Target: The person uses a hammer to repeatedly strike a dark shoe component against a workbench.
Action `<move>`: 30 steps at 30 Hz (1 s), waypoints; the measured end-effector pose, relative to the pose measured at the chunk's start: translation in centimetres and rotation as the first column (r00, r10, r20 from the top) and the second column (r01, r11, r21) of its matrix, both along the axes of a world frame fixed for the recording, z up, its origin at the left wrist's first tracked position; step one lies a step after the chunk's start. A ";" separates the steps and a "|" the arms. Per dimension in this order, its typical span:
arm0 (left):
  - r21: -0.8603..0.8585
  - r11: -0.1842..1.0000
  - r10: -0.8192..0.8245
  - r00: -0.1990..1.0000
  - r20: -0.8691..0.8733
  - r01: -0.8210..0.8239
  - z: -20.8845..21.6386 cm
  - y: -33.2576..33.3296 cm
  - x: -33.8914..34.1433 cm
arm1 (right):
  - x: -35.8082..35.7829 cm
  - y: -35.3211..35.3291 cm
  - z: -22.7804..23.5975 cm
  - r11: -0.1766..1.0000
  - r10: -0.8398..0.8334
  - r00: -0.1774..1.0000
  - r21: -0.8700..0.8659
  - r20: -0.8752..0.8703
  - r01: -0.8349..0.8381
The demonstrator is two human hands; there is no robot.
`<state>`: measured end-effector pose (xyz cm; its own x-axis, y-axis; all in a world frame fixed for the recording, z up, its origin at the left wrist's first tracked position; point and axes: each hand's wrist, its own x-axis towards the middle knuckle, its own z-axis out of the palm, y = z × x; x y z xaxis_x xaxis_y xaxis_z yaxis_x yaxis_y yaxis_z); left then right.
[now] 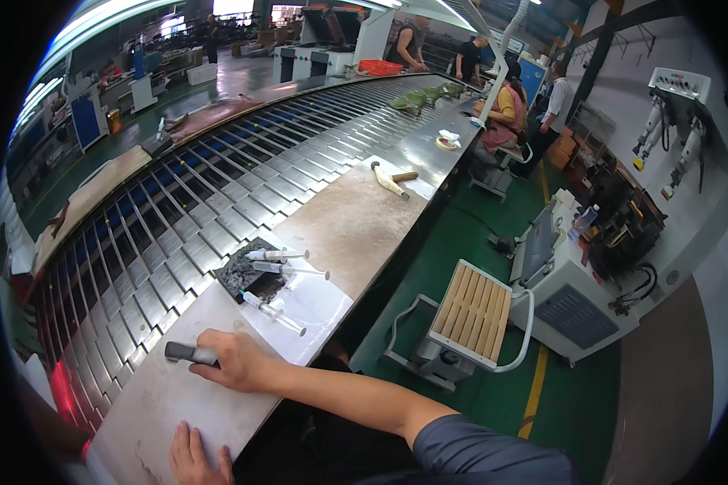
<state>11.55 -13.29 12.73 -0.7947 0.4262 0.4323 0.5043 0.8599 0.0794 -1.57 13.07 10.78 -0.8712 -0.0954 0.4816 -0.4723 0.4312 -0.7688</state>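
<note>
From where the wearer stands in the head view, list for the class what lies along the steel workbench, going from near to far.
Left hand flat on the bench → right hand gripping a dark-handled tool → clear plastic syringes by a dark grey pad → wooden-handled hammer → roll of tape → green shoe forms.

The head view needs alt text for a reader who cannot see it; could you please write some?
A person's right hand grips a dark grey handle on a steel workbench, while the left hand rests flat near its edge. Three syringes lie just beyond, beside a slatted conveyor.
</note>
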 end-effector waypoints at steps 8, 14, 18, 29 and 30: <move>0.059 0.998 -0.005 1.000 0.013 0.004 -1.9 -0.3 -1.0 | 0.2 0.0 -0.1 0.940 0.172 0.984 0.307 -0.043 -0.151; 0.073 0.997 0.014 0.999 0.036 -0.017 -1.7 -0.7 -0.8 | 0.3 -0.3 0.0 0.979 0.139 0.973 0.170 -0.185 -0.107; 0.084 0.996 0.018 0.999 0.040 -0.021 -1.8 -0.4 -0.9 | 0.1 0.4 0.0 0.989 -0.008 0.999 0.146 -0.038 0.014; 0.018 1.000 -0.004 0.999 0.049 0.003 0.2 -0.5 0.3 | 0.5 -0.7 -0.2 0.937 0.107 0.990 0.342 -0.091 -0.070; 0.017 1.000 0.000 0.999 0.051 -0.001 0.2 -0.5 0.3 | 0.4 -0.6 -0.3 0.944 0.122 0.984 0.322 -0.133 -0.073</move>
